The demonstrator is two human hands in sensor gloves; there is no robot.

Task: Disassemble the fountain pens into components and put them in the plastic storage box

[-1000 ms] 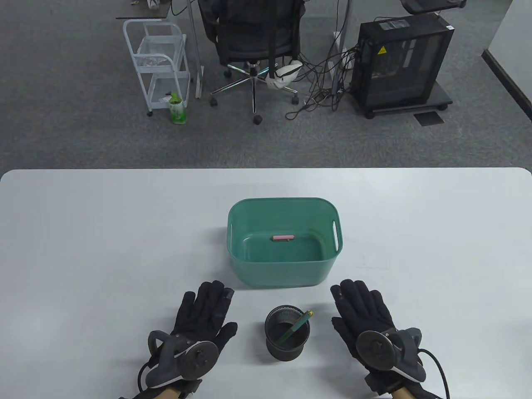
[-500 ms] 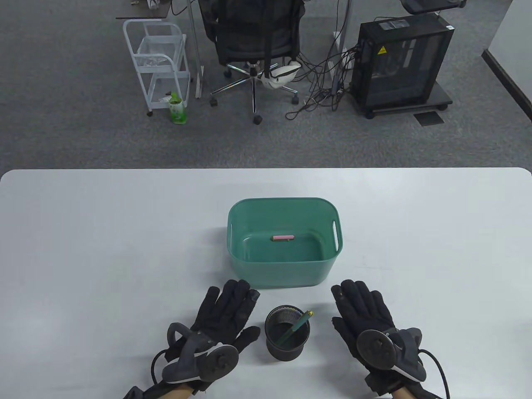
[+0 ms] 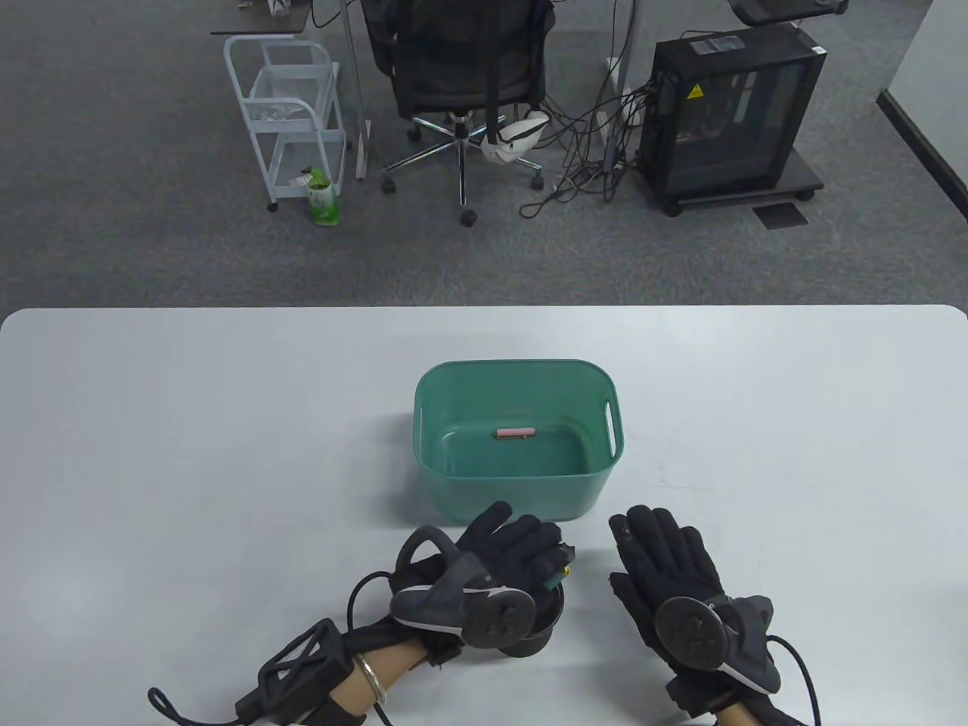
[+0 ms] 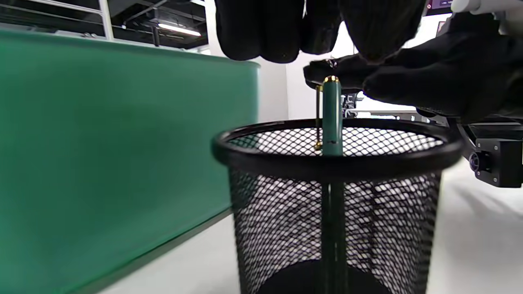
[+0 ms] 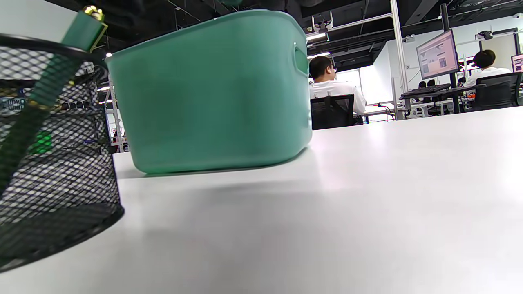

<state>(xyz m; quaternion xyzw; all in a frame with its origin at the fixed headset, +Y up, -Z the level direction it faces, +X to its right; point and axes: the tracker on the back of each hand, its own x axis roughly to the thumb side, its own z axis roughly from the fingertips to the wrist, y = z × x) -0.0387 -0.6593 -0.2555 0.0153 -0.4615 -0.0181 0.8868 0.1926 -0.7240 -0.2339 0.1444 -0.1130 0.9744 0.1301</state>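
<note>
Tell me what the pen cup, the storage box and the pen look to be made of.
Pen cup: black wire mesh, likely coated metal; open diamond lattice under a solid rim.
Storage box: matte green plastic, going by its smooth moulded walls and cut-out handle.
Fountain pen: glossy green barrel with gold-coloured clip and tip; lacquered metal or plastic, can't tell which.

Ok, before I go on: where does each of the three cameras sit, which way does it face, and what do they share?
Table view: high above, looking down at the table; both hands show, left hand over the mesh pen holder, right hand flat.
Left wrist view: low beside the holder, facing the green pen; own fingertips hang at the top.
Right wrist view: near table level, facing the green storage box; no hand clearly shows.
Shared: box, holder and pen appear in all three.
</note>
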